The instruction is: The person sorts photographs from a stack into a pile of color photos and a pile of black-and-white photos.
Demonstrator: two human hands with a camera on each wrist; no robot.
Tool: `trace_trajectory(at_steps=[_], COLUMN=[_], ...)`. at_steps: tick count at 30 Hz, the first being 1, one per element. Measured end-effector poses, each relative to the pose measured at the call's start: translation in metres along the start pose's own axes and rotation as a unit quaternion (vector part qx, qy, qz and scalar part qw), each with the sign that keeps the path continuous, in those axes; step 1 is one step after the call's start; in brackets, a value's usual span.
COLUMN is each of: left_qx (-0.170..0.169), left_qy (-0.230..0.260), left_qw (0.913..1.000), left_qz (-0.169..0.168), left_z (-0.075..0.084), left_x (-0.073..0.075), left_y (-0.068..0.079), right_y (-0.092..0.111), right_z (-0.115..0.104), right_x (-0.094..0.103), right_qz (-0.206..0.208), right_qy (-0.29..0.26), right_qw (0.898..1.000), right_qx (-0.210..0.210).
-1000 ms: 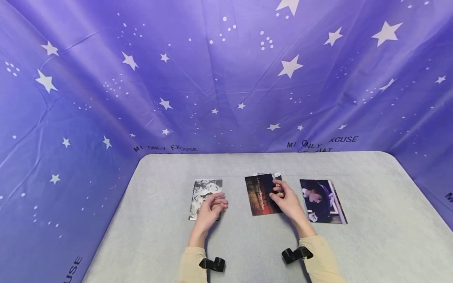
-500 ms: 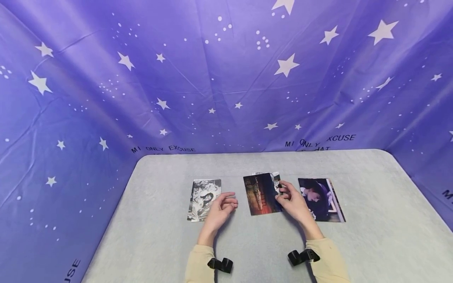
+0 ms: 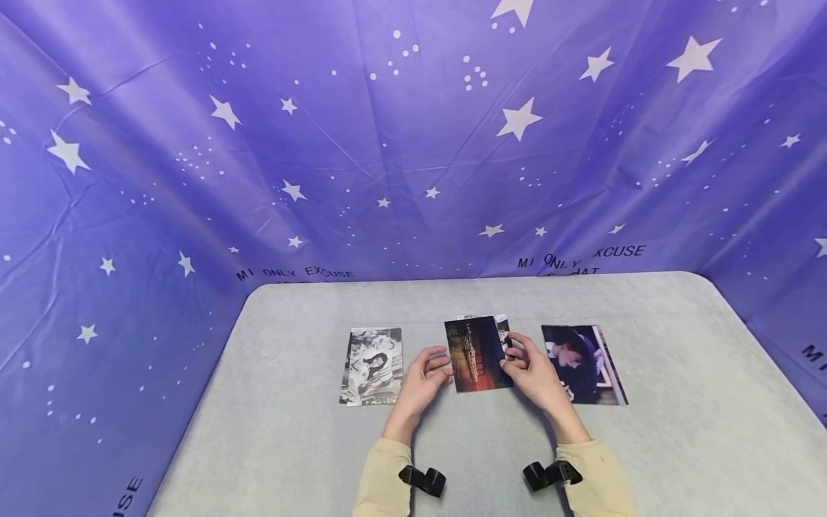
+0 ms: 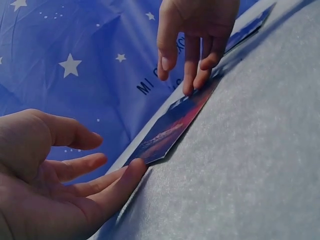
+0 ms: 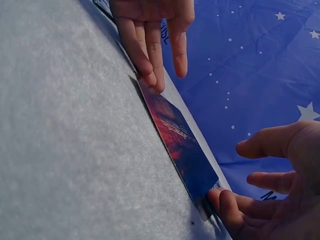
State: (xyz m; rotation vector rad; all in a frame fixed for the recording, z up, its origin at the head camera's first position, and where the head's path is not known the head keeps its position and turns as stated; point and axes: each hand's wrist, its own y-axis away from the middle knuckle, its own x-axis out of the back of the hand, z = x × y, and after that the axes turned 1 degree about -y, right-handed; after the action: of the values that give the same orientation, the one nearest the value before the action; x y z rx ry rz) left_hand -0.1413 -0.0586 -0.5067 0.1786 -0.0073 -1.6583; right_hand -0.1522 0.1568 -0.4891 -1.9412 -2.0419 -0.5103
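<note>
A dark photo card [image 3: 477, 354] with an orange-red glow lies at the middle of the table, slightly turned. Beneath it, a black-and-white card [image 3: 502, 327] peeks out at the top right. My left hand [image 3: 424, 380] touches the dark card's left edge with its fingertips [image 4: 135, 170], fingers loosely extended. At the opposite edge, my right hand [image 3: 535, 373] rests its fingertips [image 5: 215, 197] against the cards, thumb and index finger raised in the right wrist view. Neither hand curls round the cards.
To the left lies a small pile of cards with a black-and-white drawing [image 3: 372, 366] on top. On the right is another pile topped by a purple-toned portrait [image 3: 581, 362]. The grey table [image 3: 297, 459] meets a purple star-printed curtain [image 3: 413, 129] behind.
My left hand has moved right, from over the left pile to the dark card's left edge. The right hand has shifted slightly to that card's right edge.
</note>
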Motion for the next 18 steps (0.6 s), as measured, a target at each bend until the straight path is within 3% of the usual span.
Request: trace_trajectory(at_steps=[4,11,18], left_qx=[0.002,-0.012,-0.017], left_qy=[0.010,-0.006,-0.013], left_qw=[0.9999,0.9999,0.9996], left_qz=[0.005,0.011,0.020], left_z=[0.000,0.003,-0.002], left_x=[0.000,-0.003,-0.010], left_y=[0.000,0.001,-0.003], right_y=[0.001,0.004,0.003], right_z=[0.000,0.008,0.005], right_x=[0.000,-0.002,0.000], right_qz=[-0.005,0.014,-0.005], right_qy=[-0.014,-0.065,-0.105], right_qw=[1.000,0.997,0.994], right_qx=[-0.009,0.031,-0.030])
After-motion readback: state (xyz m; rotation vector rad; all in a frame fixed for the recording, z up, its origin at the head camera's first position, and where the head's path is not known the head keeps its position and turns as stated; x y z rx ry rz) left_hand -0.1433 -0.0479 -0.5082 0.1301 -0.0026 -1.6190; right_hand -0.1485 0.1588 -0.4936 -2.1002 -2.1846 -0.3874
